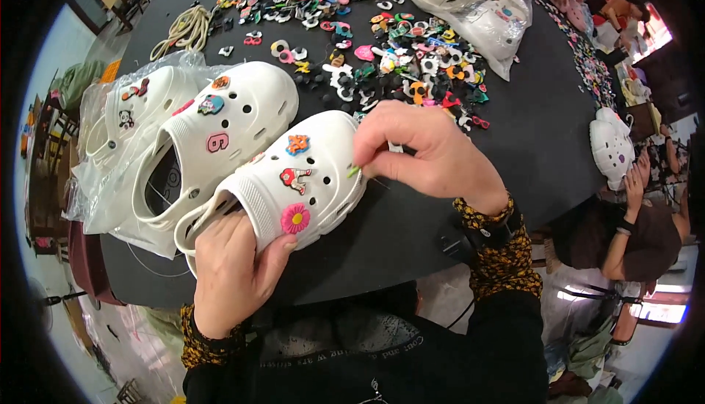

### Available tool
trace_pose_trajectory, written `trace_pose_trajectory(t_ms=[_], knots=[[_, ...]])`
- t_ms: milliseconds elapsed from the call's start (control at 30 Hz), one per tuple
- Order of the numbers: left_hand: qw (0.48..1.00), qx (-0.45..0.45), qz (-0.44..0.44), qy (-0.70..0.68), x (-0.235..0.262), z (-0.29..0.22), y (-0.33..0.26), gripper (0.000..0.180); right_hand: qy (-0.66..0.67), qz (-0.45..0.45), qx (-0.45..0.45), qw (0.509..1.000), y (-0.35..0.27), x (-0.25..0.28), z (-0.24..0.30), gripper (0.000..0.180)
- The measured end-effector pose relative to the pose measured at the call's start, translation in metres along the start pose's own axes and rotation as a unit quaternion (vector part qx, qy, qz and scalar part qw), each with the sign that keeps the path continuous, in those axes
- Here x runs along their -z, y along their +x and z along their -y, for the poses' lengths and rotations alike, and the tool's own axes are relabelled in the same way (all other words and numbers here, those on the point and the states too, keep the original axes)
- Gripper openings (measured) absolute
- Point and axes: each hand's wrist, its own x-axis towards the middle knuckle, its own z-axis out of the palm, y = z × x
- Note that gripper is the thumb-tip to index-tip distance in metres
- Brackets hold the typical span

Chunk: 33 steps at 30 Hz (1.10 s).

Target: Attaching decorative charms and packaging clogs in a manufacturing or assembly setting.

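A white clog [330,139] lies tilted at the table's near side, its toe pointing away to the right. My left hand [231,272] grips it, fingers inside the foot opening and thumb outside beside a pink flower charm [295,218]. An orange and blue charm [297,144] and a red and white figure charm [295,178] also sit on its upper. At the toe, my right hand [429,150] pinches a small green piece [352,172] against the clog's surface; its full shape is hidden by the fingers. Touching on the left is another white clog [261,95] with several charms.
A clear bag [110,191] with a white clog [172,84] lies at left. Loose charms [411,59] cover the table's far middle, beside a rope bundle [183,31]. Bagged clogs [470,0] lie beyond. At right, another person's hand [635,187] touches a white clog [611,147].
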Motion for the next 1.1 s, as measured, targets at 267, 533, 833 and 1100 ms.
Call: trace_pose_trajectory(t_ms=[267,533,833,1100], knots=[[1.0,0.001,-0.005,-0.013,-0.003,0.0,0.0,0.026,-0.073,0.016,0.032,0.997,-0.002,-0.024,0.0,0.01],[1.0,-0.006,-0.014,-0.01,-0.002,0.0,-0.002,0.027,-0.148,-0.049,0.078,0.985,0.0,-0.034,0.001,0.018],[1.0,-0.01,-0.014,-0.004,-0.003,0.002,-0.001,0.027,-0.263,-0.023,0.145,0.954,-0.002,-0.032,0.003,0.015],[1.0,-0.008,-0.013,-0.005,-0.003,0.001,-0.001,0.026,-0.252,-0.029,0.114,0.961,-0.004,-0.033,0.007,0.012]])
